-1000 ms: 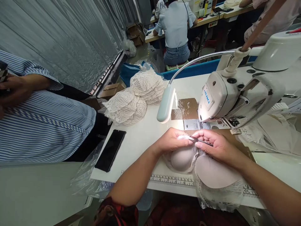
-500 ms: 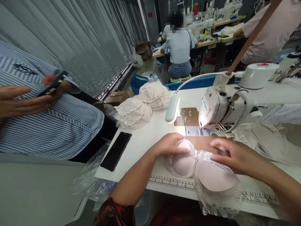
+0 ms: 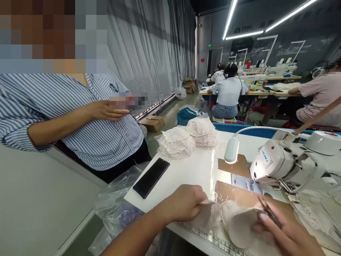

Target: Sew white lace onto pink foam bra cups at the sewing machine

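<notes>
A pale bra (image 3: pixel 241 227) with moulded cups and lace lies across the front edge of the sewing table, partly blurred. My left hand (image 3: pixel 183 202) is closed on the edge of its left cup. Over the right cup, my right hand (image 3: pixel 279 227) holds a pair of thread snips (image 3: pixel 269 212), blades pointing up and to the left. The fingers of that hand also touch the cup. Just beyond the bra stands a white sewing machine (image 3: pixel 277 163), its needle area lit by a small lamp (image 3: pixel 231 151).
Two stacks of lace cups (image 3: pixel 177 142) sit at the table's far left, behind a black phone (image 3: pixel 151 177). A printed ruler (image 3: pixel 202 236) runs along the front edge. A person in a striped shirt (image 3: pixel 106 142) stands at left. More white fabric (image 3: pixel 319 209) lies at right.
The view has tilted up and turned left, showing more of the room and the standing person. My left hand still grips the bra; the snips stay in my right hand, now pointing more upward.
</notes>
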Available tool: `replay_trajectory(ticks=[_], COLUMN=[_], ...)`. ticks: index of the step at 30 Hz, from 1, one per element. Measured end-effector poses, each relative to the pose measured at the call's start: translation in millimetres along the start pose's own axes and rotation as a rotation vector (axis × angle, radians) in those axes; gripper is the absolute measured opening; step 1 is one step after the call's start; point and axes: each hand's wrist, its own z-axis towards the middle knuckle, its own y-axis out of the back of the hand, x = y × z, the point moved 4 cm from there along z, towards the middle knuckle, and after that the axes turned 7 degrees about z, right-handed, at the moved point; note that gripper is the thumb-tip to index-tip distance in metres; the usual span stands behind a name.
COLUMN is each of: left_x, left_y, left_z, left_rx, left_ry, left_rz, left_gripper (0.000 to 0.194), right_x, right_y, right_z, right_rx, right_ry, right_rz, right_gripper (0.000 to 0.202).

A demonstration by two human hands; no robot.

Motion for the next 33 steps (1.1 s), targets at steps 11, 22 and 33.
replay_trajectory(ticks=[11,22,33], left_x=[109.3,166.7,66.5], left_y=[159.7,85.1,74.7], left_z=[9.2,63.5,43.7], left_rx=[-1.013,-0.565,-0.652], left_ry=[0.158,0.293,-0.137], left_rz=[0.430,0.272,0.261], left_gripper=[0.037,0.059,0.035], right_x=[148.2,72.9,60.2], right_y=[-77.1,-104.9,-19.8], right_z=[219.0,273.9,51.0], right_rx=[-0.307,-0.348,0.186], right_ry=[0.573,0.389,0.365], right_rz=[0.152,-0.030,-0.200], right_gripper=[0.039,0.039,0.010])
